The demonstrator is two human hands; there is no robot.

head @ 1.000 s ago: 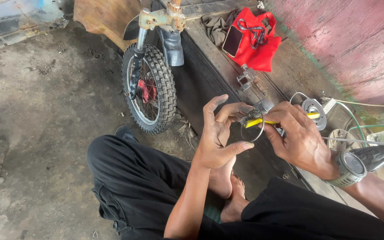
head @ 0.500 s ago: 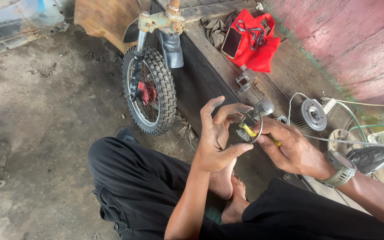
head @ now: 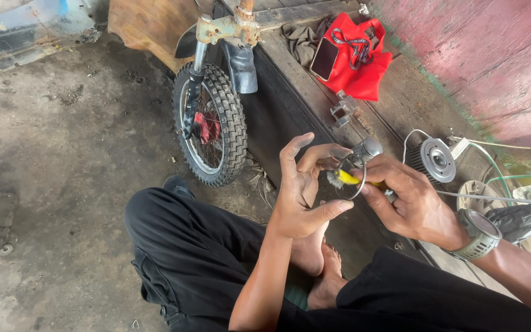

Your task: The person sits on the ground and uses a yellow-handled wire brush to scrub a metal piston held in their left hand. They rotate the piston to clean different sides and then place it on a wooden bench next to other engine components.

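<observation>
My left hand [head: 301, 190] pinches a thin metal ring [head: 356, 186] between thumb and index finger, with the other fingers spread. My right hand [head: 408, 200] grips a small brush with a yellow handle [head: 346, 177]; its dark bristles sit inside the ring. A wristwatch [head: 479, 232] is on my right wrist. Both hands hover above my crossed legs in black trousers [head: 192, 258] and my bare foot [head: 324, 286].
A small knobby wheel in a rusty fork [head: 211, 123] leans on a dark wooden bench [head: 290, 104]. On the bench lie a red bag [head: 361, 64], a phone [head: 324, 58], a round finned metal part [head: 432, 160], cables and a small metal block [head: 343, 110]. Concrete floor lies left.
My right hand has moved the brush back and forth through the ring, its yellow handle now mostly hidden in my fist. My left hand has kept the ring in the same spot.
</observation>
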